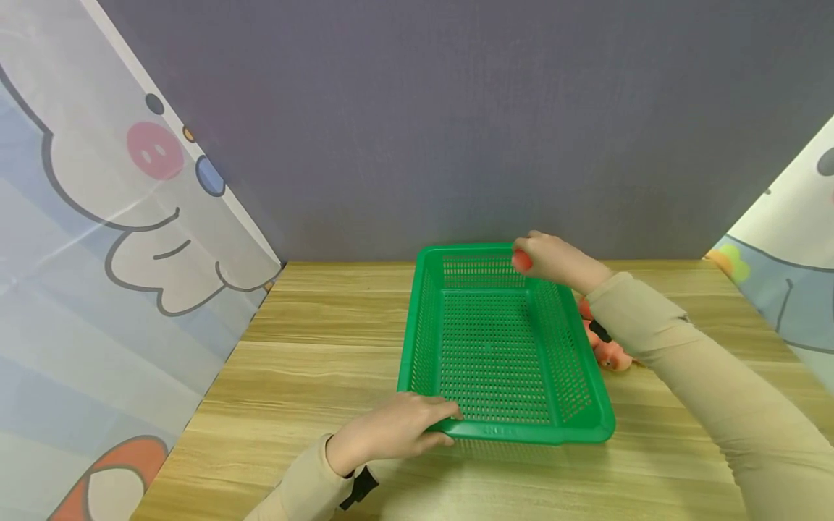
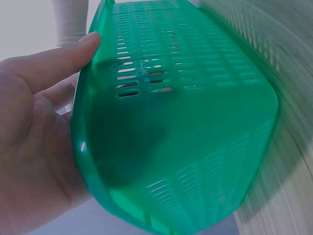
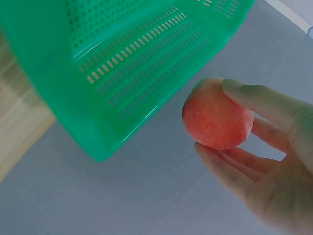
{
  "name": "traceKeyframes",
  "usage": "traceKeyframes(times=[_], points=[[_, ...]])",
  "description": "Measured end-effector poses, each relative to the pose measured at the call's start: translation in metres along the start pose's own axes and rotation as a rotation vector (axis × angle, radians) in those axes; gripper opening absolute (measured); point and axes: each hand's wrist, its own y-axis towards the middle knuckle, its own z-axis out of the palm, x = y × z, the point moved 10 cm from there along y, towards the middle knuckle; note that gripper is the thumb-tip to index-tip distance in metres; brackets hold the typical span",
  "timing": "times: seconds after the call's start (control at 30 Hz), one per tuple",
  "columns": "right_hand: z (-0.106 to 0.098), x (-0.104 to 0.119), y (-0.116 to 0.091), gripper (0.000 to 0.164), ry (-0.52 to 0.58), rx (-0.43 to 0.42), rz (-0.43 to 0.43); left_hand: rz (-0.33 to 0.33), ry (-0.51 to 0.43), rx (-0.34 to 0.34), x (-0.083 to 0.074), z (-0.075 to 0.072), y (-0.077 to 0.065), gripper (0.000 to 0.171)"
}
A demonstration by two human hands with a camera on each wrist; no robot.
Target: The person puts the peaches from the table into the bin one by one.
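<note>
A green plastic basket (image 1: 495,354) with slotted walls stands on the wooden table, and no items show inside it. My left hand (image 1: 397,425) grips its rim at the near left corner; the left wrist view shows the thumb (image 2: 73,56) on the outer side of the rim (image 2: 80,132). Over the far right corner, my right hand (image 1: 554,259) holds a reddish peach (image 3: 217,115) between thumb and fingertips. In the right wrist view the peach is beside the basket's rim, with a gap between them.
Several reddish-pink round fruits (image 1: 612,356) lie on the table (image 1: 326,347) right of the basket, partly hidden by my right forearm. A grey wall (image 1: 456,130) rises behind the table. Cartoon-printed sheets (image 1: 98,289) hang at both sides.
</note>
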Motion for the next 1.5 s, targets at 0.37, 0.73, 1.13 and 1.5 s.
traceKeyframes(times=[0.37, 0.73, 1.13, 1.5], points=[[0.022, 0.007, 0.031, 0.029, 0.077, 0.067, 0.046, -0.009, -0.008, 0.004, 0.002, 0.001, 0.000, 0.022], [0.053, 0.014, 0.053, 0.035, 0.177, 0.132, 0.090, 0.004, -0.001, -0.001, 0.001, 0.003, 0.000, 0.024], [0.081, 0.029, 0.075, 0.035, 0.195, 0.077, 0.069, 0.003, -0.004, 0.003, 0.001, 0.002, 0.000, 0.024], [0.108, 0.029, 0.085, 0.037, 0.219, 0.056, 0.088, 0.013, -0.010, 0.003, 0.001, 0.002, 0.000, 0.025]])
